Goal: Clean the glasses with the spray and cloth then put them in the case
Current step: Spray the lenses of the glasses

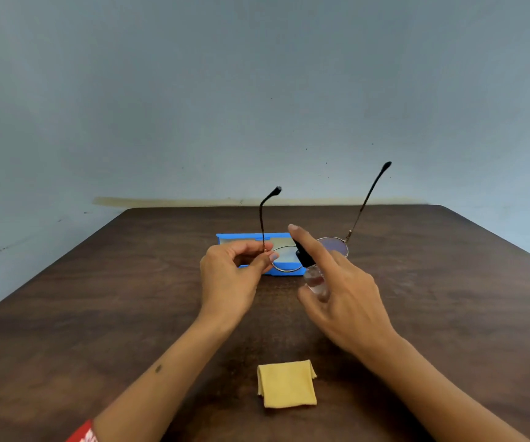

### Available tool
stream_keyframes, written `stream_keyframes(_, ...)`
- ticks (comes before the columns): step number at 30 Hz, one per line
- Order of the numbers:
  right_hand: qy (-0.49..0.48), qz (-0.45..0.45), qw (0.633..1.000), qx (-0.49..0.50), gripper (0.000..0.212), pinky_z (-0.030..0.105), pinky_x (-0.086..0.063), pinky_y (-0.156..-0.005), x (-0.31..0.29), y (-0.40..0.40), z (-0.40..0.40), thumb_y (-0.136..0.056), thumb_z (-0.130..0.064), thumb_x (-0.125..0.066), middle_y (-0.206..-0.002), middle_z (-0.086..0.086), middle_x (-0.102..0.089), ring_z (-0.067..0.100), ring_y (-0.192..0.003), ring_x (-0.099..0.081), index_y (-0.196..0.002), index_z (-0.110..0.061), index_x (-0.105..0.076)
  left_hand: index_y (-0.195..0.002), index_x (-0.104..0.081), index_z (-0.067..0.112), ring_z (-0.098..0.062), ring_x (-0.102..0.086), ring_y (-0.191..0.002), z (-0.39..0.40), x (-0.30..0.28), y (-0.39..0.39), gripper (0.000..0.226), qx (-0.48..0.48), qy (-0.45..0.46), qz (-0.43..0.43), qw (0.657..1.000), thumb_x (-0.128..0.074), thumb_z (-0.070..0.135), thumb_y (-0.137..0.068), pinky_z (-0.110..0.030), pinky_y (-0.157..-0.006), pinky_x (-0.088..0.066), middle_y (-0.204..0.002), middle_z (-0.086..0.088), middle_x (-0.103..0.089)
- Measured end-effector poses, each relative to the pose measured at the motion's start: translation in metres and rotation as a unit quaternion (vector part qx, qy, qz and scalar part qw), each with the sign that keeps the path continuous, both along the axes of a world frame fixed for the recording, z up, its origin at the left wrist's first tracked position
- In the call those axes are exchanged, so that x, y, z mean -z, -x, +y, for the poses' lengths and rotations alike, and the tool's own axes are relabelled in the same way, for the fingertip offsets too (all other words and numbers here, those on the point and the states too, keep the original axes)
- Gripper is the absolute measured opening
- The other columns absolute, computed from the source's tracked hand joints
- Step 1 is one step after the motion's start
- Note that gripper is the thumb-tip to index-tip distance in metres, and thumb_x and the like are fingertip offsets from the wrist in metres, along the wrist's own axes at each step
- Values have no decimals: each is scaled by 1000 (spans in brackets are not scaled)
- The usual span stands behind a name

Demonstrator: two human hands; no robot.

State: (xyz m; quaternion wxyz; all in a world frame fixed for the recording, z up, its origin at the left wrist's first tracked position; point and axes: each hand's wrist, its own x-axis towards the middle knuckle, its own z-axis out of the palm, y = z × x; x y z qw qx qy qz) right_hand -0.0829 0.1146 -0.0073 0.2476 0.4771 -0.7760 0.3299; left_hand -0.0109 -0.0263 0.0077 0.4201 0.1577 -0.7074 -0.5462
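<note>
Above the middle of the dark wooden surface (98,314), the left hand (228,282) holds a pair of round, thin-rimmed glasses (289,258) in the air. Its thumb and fingertips pinch the frame at the hinge on its own side, with the fingers curled in toward the palm. The lenses face the person and both temple arms stand upward and away, their dark tips rising against the grey-blue wall (257,90).

Just right of the left hand, the right hand (346,291) grips a small clear spray bottle (313,275) with a black nozzle. The thumb and lower fingers wrap the bottle's body, while the index finger stretches straight out over the top of the nozzle; whether it presses down is hard to tell. The nozzle sits right in front of the bridge between the two lenses, close to or touching the frame, and the right lens shows partly behind the index finger.

Behind the glasses, farther from the person, an open blue glasses case (241,239) lies on the surface, partly hidden by the left hand and the lens.

Near the person, between the two forearms, a folded yellow cleaning cloth (286,386) lies flat on the surface, well apart from both hands. A bit of red sleeve (82,433) shows at the lower left edge.
</note>
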Motion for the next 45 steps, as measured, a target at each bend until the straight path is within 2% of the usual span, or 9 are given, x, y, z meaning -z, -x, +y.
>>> stream_keyframes(4, -26, 4, 999, 39, 73, 13, -26, -48, 2, -2, -2, -74, -27, -52, -70, -15, -40, 0, -50, -37, -137, -47, -22, -89, -74, 14, -10, -71, -76, -1, -1, -2, 15, -19, 23, 3, 1000, -75, 7, -75, -31, -75, -59, -81, 4, -73)
stream_keyframes(10, -29, 6, 998, 51, 81, 15, -31, -46, 0, 2, 0, -80, -19, -61, -73, -5, -52, 10, -55, -48, -141, -48, -16, -89, -74, 15, -6, -70, -76, -1, -4, -2, 14, -41, 46, 12, 998, -75, 9, -76, -32, -76, -59, -80, 6, -73)
stream_keyframes(14, -40, 2, 997, 64, 72, 25, -41, -51, -1, -1, 1, -81, -18, -58, -79, -2, -57, 16, -60, -53, -135, -48, -22, -90, -74, 14, -5, -70, -77, 0, -6, -4, 14, -48, 60, 13, 997, -74, 8, -77, -29, -77, -59, -81, 7, -72)
stream_keyframes(23, -44, -12, 997, 57, 78, 29, -48, -53, 1, -2, -4, -83, -20, -55, -77, -1, -55, 16, -63, -56, -139, -52, -11, -91, -74, 16, -3, -69, -79, 1, -5, -4, 15, -63, 86, 5, 994, -74, 11, -77, -27, -78, -58, -81, 9, -71)
stream_keyframes(27, -46, -13, 996, 77, 68, 30, -44, -53, 2, -2, -3, -80, -19, -55, -75, -1, -53, 21, -63, -55, -133, -47, -22, -92, -74, 15, -3, -69, -79, 1, -4, -4, 15, -62, 86, 5, 994, -74, 11, -78, -24, -76, -58, -81, 10, -71)
stream_keyframes(30, -26, -5, 998, 65, 75, 28, -43, -49, 1, -2, -2, -79, -18, -59, -77, 0, -56, 17, -59, -53, -137, -47, -21, -92, -74, 15, -2, -69, -79, 0, -4, -4, 15, -67, 84, 7, 994, -74, 11, -78, -20, -74, -57, -82, 8, -72)
stream_keyframes(36, 17, -17, 997, 80, 77, 29, -47, -52, -2, 7, 8, -77, -21, -60, -83, -2, -61, 18, -65, -58, -137, -49, -21, -94, -74, 14, -9, -69, -83, -9, -4, -4, 16, -84, 80, 13, 993, -73, 10, -78, -29, -79, -58, -86, 3, -72)
stream_keyframes(40, 22, -27, 994, 102, 74, 28, -41, -54, -2, 13, 15, -74, -17, -59, -78, -8, -57, 19, -65, -55, -133, -47, -26, -97, -72, 14, -7, -68, -84, -12, -6, -5, 18, -90, 71, 11, 993, -72, 10, -79, -26, -79, -57, -85, 7, -69)
stream_keyframes(45, 2, -36, 994, 103, 85, 27, -37, -53, -2, 17, 14, -76, -17, -54, -73, -2, -56, 16, -61, -52, -140, -53, -14, -98, -71, 15, -5, -68, -84, -13, -7, -6, 19, -86, 71, 12, 994, -71, 10, -80, -22, -79, -57, -84, 9, -68)
